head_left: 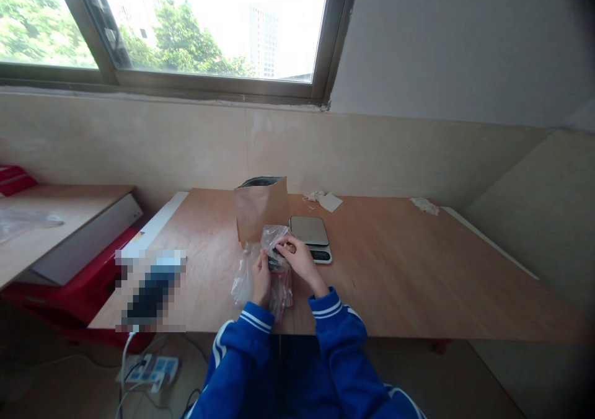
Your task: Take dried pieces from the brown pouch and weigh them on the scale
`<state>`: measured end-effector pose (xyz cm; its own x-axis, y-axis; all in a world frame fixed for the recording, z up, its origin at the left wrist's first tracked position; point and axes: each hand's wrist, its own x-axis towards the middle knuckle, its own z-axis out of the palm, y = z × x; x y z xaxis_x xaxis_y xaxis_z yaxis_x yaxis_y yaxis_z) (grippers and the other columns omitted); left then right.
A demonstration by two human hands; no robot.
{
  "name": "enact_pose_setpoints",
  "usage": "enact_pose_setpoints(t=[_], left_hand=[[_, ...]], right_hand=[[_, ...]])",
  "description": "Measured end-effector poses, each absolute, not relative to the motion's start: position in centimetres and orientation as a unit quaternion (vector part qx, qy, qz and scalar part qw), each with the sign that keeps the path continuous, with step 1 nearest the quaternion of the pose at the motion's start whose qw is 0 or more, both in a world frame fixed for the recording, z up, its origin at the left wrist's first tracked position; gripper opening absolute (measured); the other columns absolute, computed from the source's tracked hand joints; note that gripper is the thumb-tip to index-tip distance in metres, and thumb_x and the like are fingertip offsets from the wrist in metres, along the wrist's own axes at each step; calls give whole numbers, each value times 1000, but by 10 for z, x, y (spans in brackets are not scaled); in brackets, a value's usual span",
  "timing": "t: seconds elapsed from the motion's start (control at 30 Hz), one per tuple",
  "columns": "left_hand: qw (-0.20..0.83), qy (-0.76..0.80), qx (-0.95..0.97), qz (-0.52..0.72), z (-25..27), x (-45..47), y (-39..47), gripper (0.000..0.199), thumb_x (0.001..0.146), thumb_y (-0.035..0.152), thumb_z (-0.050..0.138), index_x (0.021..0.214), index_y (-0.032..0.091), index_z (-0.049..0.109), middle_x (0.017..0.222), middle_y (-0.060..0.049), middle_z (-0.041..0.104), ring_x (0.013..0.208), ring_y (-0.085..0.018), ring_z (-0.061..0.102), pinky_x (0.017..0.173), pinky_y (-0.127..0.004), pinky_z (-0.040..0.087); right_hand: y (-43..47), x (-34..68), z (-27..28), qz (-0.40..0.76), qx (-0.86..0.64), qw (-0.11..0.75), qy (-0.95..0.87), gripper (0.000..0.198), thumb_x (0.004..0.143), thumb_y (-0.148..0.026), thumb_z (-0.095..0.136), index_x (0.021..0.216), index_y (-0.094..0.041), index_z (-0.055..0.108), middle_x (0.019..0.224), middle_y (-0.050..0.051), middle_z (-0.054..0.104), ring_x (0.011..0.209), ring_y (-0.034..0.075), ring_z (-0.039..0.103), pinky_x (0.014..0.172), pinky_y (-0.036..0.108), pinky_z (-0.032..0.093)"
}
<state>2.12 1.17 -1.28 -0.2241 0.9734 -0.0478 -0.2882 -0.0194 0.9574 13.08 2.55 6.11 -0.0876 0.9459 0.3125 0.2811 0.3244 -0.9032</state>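
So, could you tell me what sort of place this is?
Probably a makeshift packing spot in a plain room: a plywood table under a window, with a small scale and a kraft bag.

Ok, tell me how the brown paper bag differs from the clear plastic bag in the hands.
The brown paper bag is opaque kraft paper; the clear plastic bag is see-through, showing something dark inside. The paper bag stands upright on the table with its top open, untouched; the plastic bag is crumpled and gripped by the left hand and the right hand. The paper bag looks larger and keeps a flat, stiff shape. Both sit beside the scale.
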Motion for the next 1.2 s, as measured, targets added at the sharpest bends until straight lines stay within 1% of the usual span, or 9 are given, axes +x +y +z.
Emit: enact_pose_setpoints(t=[0.1,0.2,0.33,0.5,0.63,0.7,0.87,1.07,1.2], left_hand=[[495,482,375,618,-10,23,12,49,88,60,40,97,20,66,89,-9,72,72,-21,66,54,-32,54],[489,477,373,628,-11,22,13,47,89,58,40,97,20,66,94,-9,72,80,-22,68,62,-34,56],[491,481,361,631,-14,20,13,44,88,58,44,95,21,67,90,-8,72,78,-22,67,63,-35,56],[488,467,366,640,-18,19,13,44,88,57,46,93,19,68,89,-8,72,80,-22,67,67,-35,56],[465,457,397,646,-19,18,13,40,84,53,55,96,18,69,98,-8,73,93,-24,66,83,-38,54],[464,450,403,648,-17,18,12,40,84,52,57,98,18,70,101,-8,73,97,-24,66,87,-38,53],[479,455,387,643,-8,20,9,44,86,54,52,100,17,71,101,-8,73,98,-23,66,84,-36,53],[501,446,353,653,-8,21,10,45,82,56,58,97,16,72,94,-7,74,90,-23,66,79,-33,53],[515,423,329,669,-17,21,14,41,83,54,58,97,18,72,98,-8,73,93,-23,66,82,-34,52]], right_hand=[[27,130,62,332,-488,513,-624,17,81,-31,56,85,-18,67,83,3,70,79,18,64,76,29,48],[27,130,68,332,-489,497,-635,17,82,-31,56,86,-18,67,85,3,71,79,18,64,76,30,48],[26,131,72,318,-485,470,-665,17,82,-34,57,83,-20,67,85,2,71,82,18,65,79,31,48],[27,127,61,307,-511,467,-653,20,80,-36,62,88,-18,66,90,6,70,79,18,64,77,32,49],[29,125,52,295,-492,449,-685,21,72,-30,70,88,-17,65,93,6,68,88,20,63,84,34,48],[31,126,49,320,-486,441,-683,23,72,-28,69,91,-16,66,94,6,68,88,20,63,83,34,48],[36,132,41,374,-496,439,-649,17,75,-28,61,83,-16,67,83,4,70,79,20,64,76,32,49],[33,129,43,317,-530,503,-604,17,73,-32,60,79,-17,66,80,5,71,76,21,64,75,32,49],[31,126,52,265,-544,532,-592,21,80,-37,56,85,-18,65,83,6,71,75,21,65,73,31,48]])
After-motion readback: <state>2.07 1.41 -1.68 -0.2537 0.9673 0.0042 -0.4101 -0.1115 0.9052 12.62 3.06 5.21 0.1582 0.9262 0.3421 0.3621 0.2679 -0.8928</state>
